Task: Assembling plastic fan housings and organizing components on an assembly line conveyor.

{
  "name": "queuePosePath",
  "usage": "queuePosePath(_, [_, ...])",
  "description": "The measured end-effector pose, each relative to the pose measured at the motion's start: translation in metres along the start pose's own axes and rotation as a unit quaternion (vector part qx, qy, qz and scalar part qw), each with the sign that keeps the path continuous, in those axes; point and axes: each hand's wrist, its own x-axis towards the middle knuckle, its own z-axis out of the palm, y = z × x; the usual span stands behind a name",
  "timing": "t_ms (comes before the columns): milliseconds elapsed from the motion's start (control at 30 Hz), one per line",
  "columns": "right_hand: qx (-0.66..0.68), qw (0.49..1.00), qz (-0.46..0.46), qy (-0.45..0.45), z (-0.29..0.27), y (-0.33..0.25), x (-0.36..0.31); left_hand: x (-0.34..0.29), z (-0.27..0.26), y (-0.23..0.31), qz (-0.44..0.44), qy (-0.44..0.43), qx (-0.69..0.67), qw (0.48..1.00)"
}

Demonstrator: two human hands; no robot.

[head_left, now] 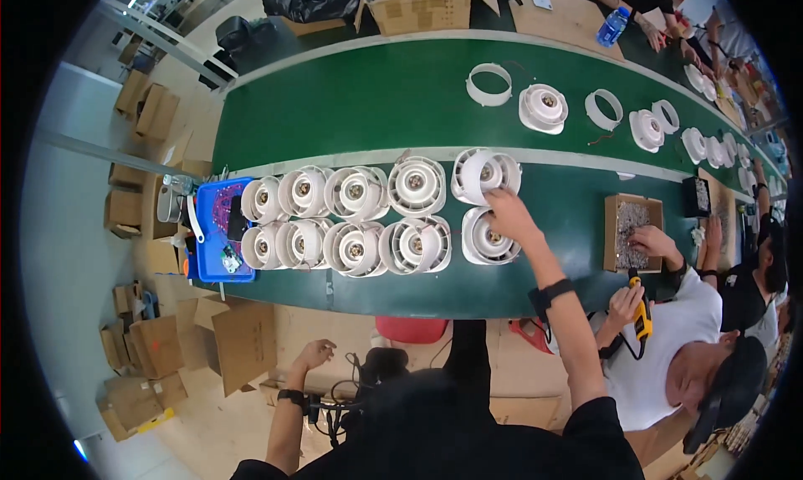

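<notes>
My right hand (508, 216) reaches over the green bench, fingers closed on the lower edge of a white plastic ring (467, 176). This ring sits tilted on a round white fan housing (500, 172) in the back row. Directly below my hand and partly covered by it lies another white fan housing (488, 244) in the front row. My left hand (316, 354) hangs in front of the bench, holding nothing, its fingers loosely apart. To the left, two rows of similar housings, such as the front-row housing (416, 246), stand close together, most with rings on them.
A blue tray (207, 246) with wires and small parts lies at the bench's left end. Behind, a green conveyor belt (351, 91) carries rings and housings. At right, a co-worker holds a yellow power screwdriver (641, 319) and reaches into a cardboard box (611, 237) of small metal parts.
</notes>
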Motion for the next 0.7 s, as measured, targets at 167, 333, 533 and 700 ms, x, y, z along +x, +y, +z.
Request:
queuePosePath(167, [0.085, 0.990, 0.088, -0.065, -0.032, -0.010, -0.008, -0.013, -0.037, 0.146, 0.096, 0.044, 0.205, 0.973])
queuePosePath(333, [0.319, 0.917, 0.239, -0.016, -0.035, 0.014, -0.015, -0.041, -0.093, 0.339, 0.310, -0.019, 0.171, 0.935])
queuePosePath(533, [0.566, 0.653, 0.335, 0.374, -0.014, 0.006, -0.017, 0.081, -0.105, 0.499, 0.525, 0.020, 0.211, 0.824])
queuePosePath(700, [0.684, 0.459, 0.325, 0.464, -0.011, -0.014, -0.024, 0.186, -0.053, 0.557, 0.435, 0.069, 0.325, 0.837])
